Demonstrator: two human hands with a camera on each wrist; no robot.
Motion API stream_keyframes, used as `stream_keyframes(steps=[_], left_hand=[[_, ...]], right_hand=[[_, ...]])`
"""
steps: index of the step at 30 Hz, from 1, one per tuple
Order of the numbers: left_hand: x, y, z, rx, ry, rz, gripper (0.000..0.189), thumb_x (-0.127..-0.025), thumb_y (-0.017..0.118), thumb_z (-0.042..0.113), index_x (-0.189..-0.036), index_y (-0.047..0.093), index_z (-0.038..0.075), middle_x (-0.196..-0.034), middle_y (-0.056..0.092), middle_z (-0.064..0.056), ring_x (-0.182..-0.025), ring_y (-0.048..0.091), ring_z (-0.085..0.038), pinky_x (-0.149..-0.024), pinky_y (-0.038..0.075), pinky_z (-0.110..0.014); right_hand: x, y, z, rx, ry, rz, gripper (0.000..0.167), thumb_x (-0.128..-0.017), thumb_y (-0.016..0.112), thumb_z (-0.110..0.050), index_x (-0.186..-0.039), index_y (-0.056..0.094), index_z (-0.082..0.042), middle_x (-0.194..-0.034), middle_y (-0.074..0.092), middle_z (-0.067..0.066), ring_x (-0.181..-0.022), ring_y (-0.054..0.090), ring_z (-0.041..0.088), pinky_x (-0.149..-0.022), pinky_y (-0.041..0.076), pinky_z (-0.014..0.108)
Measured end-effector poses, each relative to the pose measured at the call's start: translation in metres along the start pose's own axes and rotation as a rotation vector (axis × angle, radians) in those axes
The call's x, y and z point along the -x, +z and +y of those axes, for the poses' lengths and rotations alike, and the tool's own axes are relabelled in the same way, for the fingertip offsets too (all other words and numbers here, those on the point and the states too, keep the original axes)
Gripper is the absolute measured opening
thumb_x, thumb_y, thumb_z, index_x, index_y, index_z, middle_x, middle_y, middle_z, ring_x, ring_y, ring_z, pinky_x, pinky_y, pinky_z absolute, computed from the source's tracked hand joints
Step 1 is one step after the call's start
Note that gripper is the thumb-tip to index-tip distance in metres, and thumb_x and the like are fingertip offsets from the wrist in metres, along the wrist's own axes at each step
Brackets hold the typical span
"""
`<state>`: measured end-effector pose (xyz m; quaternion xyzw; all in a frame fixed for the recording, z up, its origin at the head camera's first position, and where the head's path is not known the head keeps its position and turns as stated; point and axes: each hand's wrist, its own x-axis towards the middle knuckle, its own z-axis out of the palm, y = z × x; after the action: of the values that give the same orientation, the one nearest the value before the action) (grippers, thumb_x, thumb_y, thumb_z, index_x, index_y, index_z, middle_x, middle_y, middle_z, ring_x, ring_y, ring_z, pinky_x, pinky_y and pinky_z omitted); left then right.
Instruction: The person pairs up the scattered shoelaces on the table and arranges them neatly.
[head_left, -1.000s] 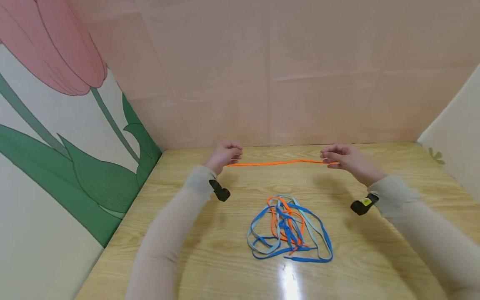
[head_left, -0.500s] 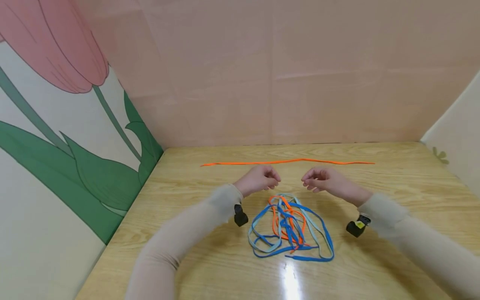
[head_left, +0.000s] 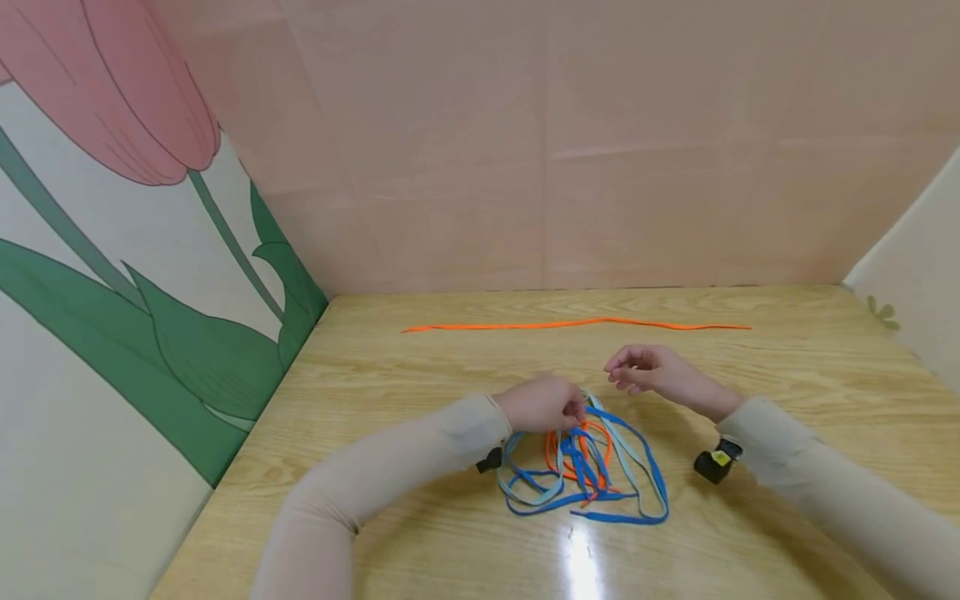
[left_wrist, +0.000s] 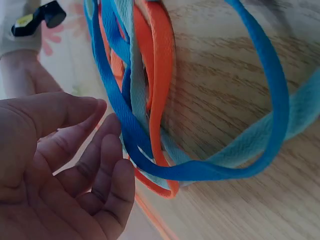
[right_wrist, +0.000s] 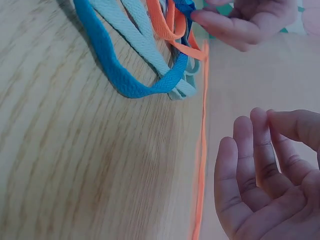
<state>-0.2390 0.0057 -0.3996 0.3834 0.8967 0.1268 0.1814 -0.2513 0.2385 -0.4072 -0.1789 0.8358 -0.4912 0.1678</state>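
Observation:
A tangle of flat shoelaces lies on the table: a blue shoelace (head_left: 655, 475), a pale blue shoelace (left_wrist: 245, 142) and an orange shoelace (left_wrist: 161, 75). My left hand (head_left: 538, 403) reaches over its far left side, fingertips at the laces. In the left wrist view thumb and forefinger come together beside the blue lace, with no lace plainly between them. My right hand (head_left: 663, 377) hovers beyond the tangle to the right, fingers loosely bent and holding nothing. Farther back, a single orange shoelace (head_left: 517, 327) lies stretched out nearly straight from left to right.
The wooden table (head_left: 420, 533) ends at a pinkish backdrop (head_left: 450, 167). A panel with a painted tulip (head_left: 142, 100) stands on the left, and a pale panel (head_left: 915, 250) on the right. A small black camera (head_left: 716, 462) is strapped to the right wrist.
Both hands have let go of the straight orange shoelace and drawn back toward me. The left hand has since moved down onto the tangle, while the right has barely moved in the last half second.

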Motion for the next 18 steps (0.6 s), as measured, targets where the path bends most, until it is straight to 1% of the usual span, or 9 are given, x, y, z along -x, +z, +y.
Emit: stream_keyframes(steps=[3,7,9,12,14,16,18], left_hand=[[0.001,0.001,0.004,-0.038,0.032,-0.014,0.006,-0.095,0.063,0.017,-0.096,0.068,0.017,-0.081,0.062,0.010,-0.067,0.054,-0.003,-0.061,0.044,-0.014],[0.001,0.003,0.010,-0.104,0.106,-0.016,0.009,-0.095,0.062,0.017,-0.100,0.069,0.018,-0.085,0.063,0.011,-0.072,0.054,-0.001,-0.065,0.043,-0.012],[0.003,0.004,0.016,-0.129,0.154,-0.037,0.011,-0.095,0.061,0.018,-0.103,0.069,0.019,-0.087,0.063,0.012,-0.074,0.054,0.000,-0.067,0.043,-0.010],[0.007,0.006,0.026,-0.142,0.235,-0.099,0.012,-0.096,0.061,0.017,-0.105,0.068,0.019,-0.087,0.064,0.012,-0.074,0.055,0.002,-0.067,0.043,-0.009],[0.010,0.007,0.033,-0.148,0.277,-0.135,0.011,-0.096,0.061,0.017,-0.104,0.068,0.018,-0.086,0.064,0.011,-0.075,0.055,0.002,-0.067,0.042,-0.008],[0.012,0.008,0.039,-0.175,0.320,-0.146,0.010,-0.095,0.062,0.017,-0.103,0.068,0.017,-0.086,0.064,0.012,-0.076,0.054,0.003,-0.068,0.042,-0.007],[0.014,0.009,0.043,-0.217,0.356,-0.137,0.009,-0.095,0.063,0.018,-0.102,0.068,0.018,-0.087,0.064,0.013,-0.078,0.053,0.004,-0.070,0.040,-0.007]], right_hand=[[-0.001,0.000,0.001,-0.001,0.004,0.001,0.028,-0.100,0.051,-0.011,-0.118,0.054,0.010,-0.111,0.061,0.025,-0.099,0.064,0.030,-0.080,0.056,0.035],[-0.001,0.000,0.001,-0.005,-0.003,-0.005,0.028,-0.101,0.050,-0.011,-0.118,0.054,0.011,-0.111,0.061,0.026,-0.099,0.065,0.031,-0.080,0.056,0.036],[-0.002,0.000,0.002,-0.008,-0.012,-0.006,0.028,-0.101,0.050,-0.011,-0.118,0.054,0.011,-0.111,0.061,0.026,-0.098,0.065,0.030,-0.079,0.057,0.036],[-0.002,0.001,0.003,-0.009,-0.027,-0.007,0.029,-0.101,0.050,-0.011,-0.118,0.053,0.012,-0.110,0.060,0.027,-0.097,0.066,0.029,-0.079,0.056,0.037],[-0.002,0.001,0.004,-0.013,-0.025,-0.004,0.030,-0.101,0.051,-0.012,-0.118,0.053,0.012,-0.110,0.060,0.026,-0.097,0.066,0.028,-0.079,0.056,0.037],[-0.002,0.001,0.004,-0.014,-0.024,-0.006,0.030,-0.101,0.051,-0.013,-0.118,0.053,0.011,-0.110,0.060,0.026,-0.097,0.066,0.028,-0.079,0.056,0.037],[-0.003,0.000,0.004,-0.018,-0.017,-0.006,0.031,-0.100,0.052,-0.014,-0.118,0.053,0.011,-0.111,0.060,0.026,-0.098,0.066,0.028,-0.080,0.056,0.037]])
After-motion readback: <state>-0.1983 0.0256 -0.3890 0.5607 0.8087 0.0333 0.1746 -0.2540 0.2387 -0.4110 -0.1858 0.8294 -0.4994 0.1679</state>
